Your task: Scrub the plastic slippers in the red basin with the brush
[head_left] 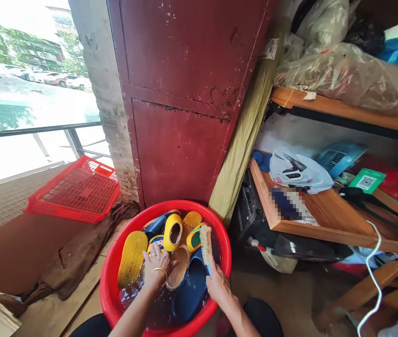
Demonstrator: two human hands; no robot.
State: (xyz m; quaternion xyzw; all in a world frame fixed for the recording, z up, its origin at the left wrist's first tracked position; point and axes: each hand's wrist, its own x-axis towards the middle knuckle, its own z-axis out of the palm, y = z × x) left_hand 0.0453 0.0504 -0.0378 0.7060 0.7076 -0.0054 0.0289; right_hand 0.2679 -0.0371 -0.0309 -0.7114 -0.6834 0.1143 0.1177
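A red basin (222,234) on the floor holds dark water and several clogs and slippers. My right hand (218,283) is closed round the blue handle of a scrub brush (206,243), whose pale bristles stand upright near a yellow-and-green shoe (192,239). My left hand (156,264), with a ring and a bracelet, reaches into the basin with fingers spread among the shoes. Its thumb lies at the edge of a beige clog (181,264). Around it are a yellow sole (133,257), a yellow clog (173,232) and a dark blue clog (193,292) in the water.
Behind the basin stands a dark red door (181,150). A red plastic crate (79,187) and a brown cloth (72,262) are at the left. Wooden shelves (325,234) with bags rise on the right, beside a tall yellowish wrapped roll (241,150).
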